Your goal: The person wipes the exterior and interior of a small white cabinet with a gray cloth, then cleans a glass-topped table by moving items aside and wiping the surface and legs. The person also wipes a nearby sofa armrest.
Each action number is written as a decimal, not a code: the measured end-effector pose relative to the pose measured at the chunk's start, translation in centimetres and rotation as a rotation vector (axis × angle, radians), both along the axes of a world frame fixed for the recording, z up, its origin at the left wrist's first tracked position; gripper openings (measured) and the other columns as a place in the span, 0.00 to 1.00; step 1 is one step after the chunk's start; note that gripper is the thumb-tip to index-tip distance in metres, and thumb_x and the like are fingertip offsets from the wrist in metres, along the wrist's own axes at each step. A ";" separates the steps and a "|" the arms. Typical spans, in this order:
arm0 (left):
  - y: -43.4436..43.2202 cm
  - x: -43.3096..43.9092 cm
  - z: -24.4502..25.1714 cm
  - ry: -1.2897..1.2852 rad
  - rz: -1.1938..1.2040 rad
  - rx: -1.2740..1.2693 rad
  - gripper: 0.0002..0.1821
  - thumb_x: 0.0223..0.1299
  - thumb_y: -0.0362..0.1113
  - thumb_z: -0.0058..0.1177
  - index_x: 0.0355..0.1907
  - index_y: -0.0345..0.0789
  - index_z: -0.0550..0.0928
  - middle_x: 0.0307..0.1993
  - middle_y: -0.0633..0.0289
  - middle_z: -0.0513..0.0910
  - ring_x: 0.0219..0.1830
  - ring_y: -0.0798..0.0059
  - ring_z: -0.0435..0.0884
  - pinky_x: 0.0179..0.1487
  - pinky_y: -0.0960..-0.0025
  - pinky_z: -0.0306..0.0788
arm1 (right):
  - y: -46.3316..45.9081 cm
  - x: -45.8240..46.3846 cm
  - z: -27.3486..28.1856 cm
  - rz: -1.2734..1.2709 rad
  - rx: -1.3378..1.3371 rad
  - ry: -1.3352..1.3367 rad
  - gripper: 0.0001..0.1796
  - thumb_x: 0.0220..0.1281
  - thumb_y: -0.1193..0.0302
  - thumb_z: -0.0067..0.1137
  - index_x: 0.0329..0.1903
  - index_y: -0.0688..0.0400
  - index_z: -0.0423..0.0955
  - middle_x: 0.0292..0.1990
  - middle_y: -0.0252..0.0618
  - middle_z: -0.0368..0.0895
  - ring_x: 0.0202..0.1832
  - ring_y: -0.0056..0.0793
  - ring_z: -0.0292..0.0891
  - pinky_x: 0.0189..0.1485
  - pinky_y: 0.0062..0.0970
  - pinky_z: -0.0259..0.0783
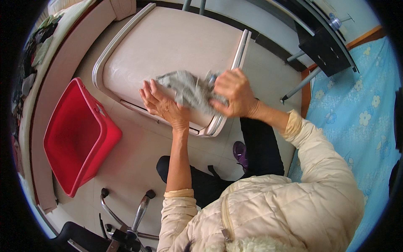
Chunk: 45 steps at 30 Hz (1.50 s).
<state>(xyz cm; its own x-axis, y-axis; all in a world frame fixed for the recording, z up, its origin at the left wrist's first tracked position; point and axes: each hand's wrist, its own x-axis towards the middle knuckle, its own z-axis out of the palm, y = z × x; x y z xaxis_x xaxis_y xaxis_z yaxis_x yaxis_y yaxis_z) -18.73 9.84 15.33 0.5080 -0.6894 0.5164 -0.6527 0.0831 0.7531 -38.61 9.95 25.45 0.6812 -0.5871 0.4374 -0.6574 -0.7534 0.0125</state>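
Note:
A crumpled grey cloth [192, 89] is bunched over the near part of a pale pink cabinet [176, 41] with silver-striped trim along its sides. My right hand [234, 93] grips the right end of the cloth, and a small bluish shiny thing shows beside its fingers, too blurred to name. At the cloth's left end, my left hand [167, 105] has its fingers spread over the cabinet's front edge. Its thumb side meets the cloth, though the exact contact is hidden.
On the floor at left, a red plastic bin [75, 135] leans beside a pink bed frame [72, 53]. A swivel chair's chrome base [132, 231] is at lower left. To the right are a black desk drawer unit [327, 53] and a blue flowered sheet [355, 104].

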 end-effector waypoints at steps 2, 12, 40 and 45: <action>0.0 0.0 0.1 0.011 -0.026 -0.071 0.42 0.57 0.54 0.58 0.72 0.39 0.65 0.75 0.57 0.60 0.78 0.54 0.52 0.76 0.47 0.43 | 1.4 0.9 0.0 0.002 -0.003 -0.044 0.19 0.53 0.52 0.64 0.27 0.55 0.76 0.35 0.36 0.77 0.44 0.35 0.73 0.50 0.41 0.63; 0.2 -1.0 1.1 -0.006 0.087 0.035 0.37 0.56 0.43 0.61 0.70 0.39 0.68 0.74 0.60 0.63 0.77 0.57 0.54 0.77 0.48 0.46 | 0.7 -0.8 -0.6 0.353 0.081 -0.127 0.16 0.55 0.54 0.67 0.31 0.53 0.78 0.43 0.35 0.80 0.51 0.34 0.74 0.55 0.44 0.65; -7.4 -17.2 12.1 -0.294 -0.542 0.493 0.26 0.70 0.48 0.52 0.63 0.34 0.75 0.67 0.51 0.73 0.67 0.56 0.72 0.67 0.58 0.66 | -19.4 -23.0 -14.0 -0.298 0.820 -1.684 0.25 0.64 0.63 0.59 0.58 0.64 0.74 0.51 0.42 0.79 0.53 0.33 0.73 0.60 0.32 0.67; -11.0 -18.5 10.5 -0.346 -0.746 0.410 0.26 0.68 0.49 0.53 0.62 0.35 0.77 0.57 0.51 0.80 0.57 0.60 0.77 0.55 0.60 0.74 | -18.8 -25.7 -12.8 -0.081 0.793 -2.075 0.25 0.61 0.70 0.56 0.61 0.63 0.71 0.49 0.39 0.79 0.52 0.33 0.75 0.57 0.35 0.71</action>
<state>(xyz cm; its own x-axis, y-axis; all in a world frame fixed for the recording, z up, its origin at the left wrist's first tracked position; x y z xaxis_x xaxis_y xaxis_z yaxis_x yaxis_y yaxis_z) -37.23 -1.17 25.86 -0.2799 -0.9391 0.1996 -0.7316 0.3432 0.5890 -64.36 -8.84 12.64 -0.3102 -0.9503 0.0282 0.6363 -0.2296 -0.7365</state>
